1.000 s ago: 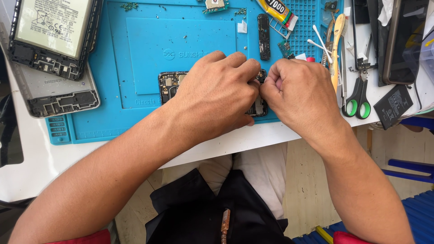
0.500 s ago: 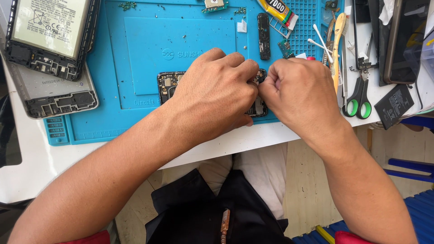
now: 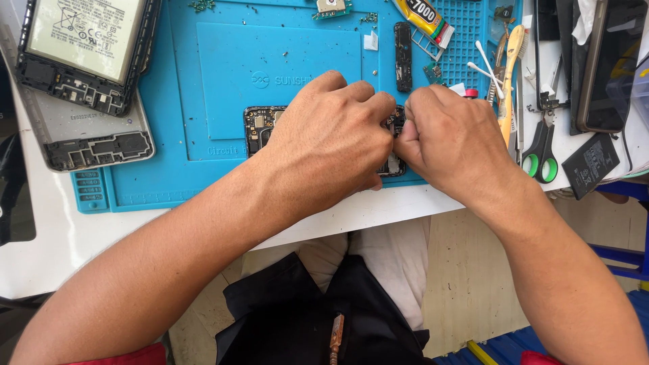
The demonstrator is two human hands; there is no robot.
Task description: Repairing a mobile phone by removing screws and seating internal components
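Near the white table's front edge [image 3: 378,213], the left hand [image 3: 331,145] and right hand [image 3: 449,142], both curled shut, pinch an opened dark phone body with bare circuit boards [image 3: 260,125] lying on the blue silicone repair mat [image 3: 203,81], green-handled scissors [image 3: 541,152] just right, a yellow glue tube [image 3: 422,13] beyond.

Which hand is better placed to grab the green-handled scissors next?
Probably the right hand: the scissors lie just to its right at the blue mat's edge, while the left hand covers the circuit board.

Bare forearms, red sleeve edges near both elbows, dark trousers and a white shirt hem.
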